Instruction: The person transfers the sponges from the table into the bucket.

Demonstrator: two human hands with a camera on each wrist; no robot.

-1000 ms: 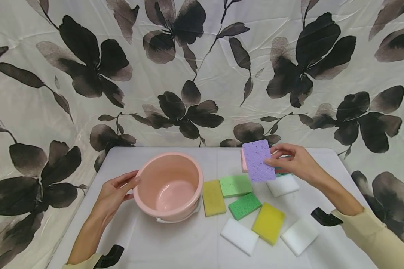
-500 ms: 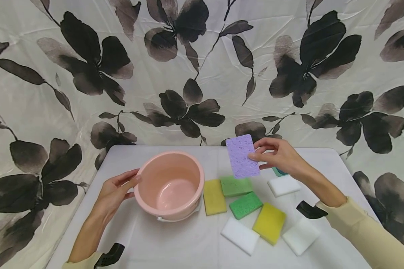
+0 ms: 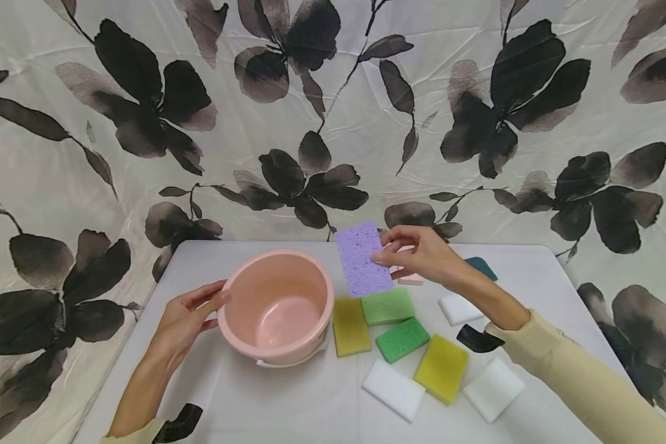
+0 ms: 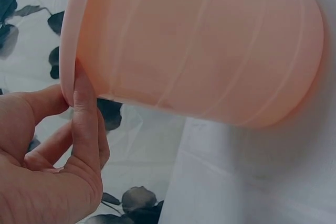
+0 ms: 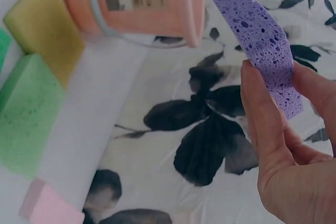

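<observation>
Partly hidden behind the right hand (image 3: 422,256): a pale pink sponge (image 3: 411,279) and a teal sponge (image 3: 481,267) near the table's far edge. Cut off by the left-wrist frame: most of the pink bucket's (image 3: 277,305) rim. Too small in the right-wrist view to read: a label on the bucket's underside.

Covered in a plain white cloth, the table (image 3: 288,407), with rounded far corners. Hung behind and to both sides, a cream curtain (image 3: 333,123) printed with large black leaves and flowers.

Pinched at one short edge between thumb and fingertips of the right hand, a purple sponge (image 3: 363,259): thin, rectangular, pitted with pores, held upright in the air, just right of the bucket's far rim and above a light green sponge (image 3: 388,306). Remaining fingers loosely bent behind it.

Standing at the table's left middle, the bucket, empty inside, smooth and faintly ribbed on its wall. Resting against its left rim, the left hand (image 3: 185,317), thumb pressed on the lip, fingers relaxed alongside rather than wrapped around.

Scattered right of the bucket: a mustard sponge (image 3: 351,327), a darker green sponge (image 3: 402,339), a yellow sponge (image 3: 441,369), and three white sponges (image 3: 393,389) toward the near right.
</observation>
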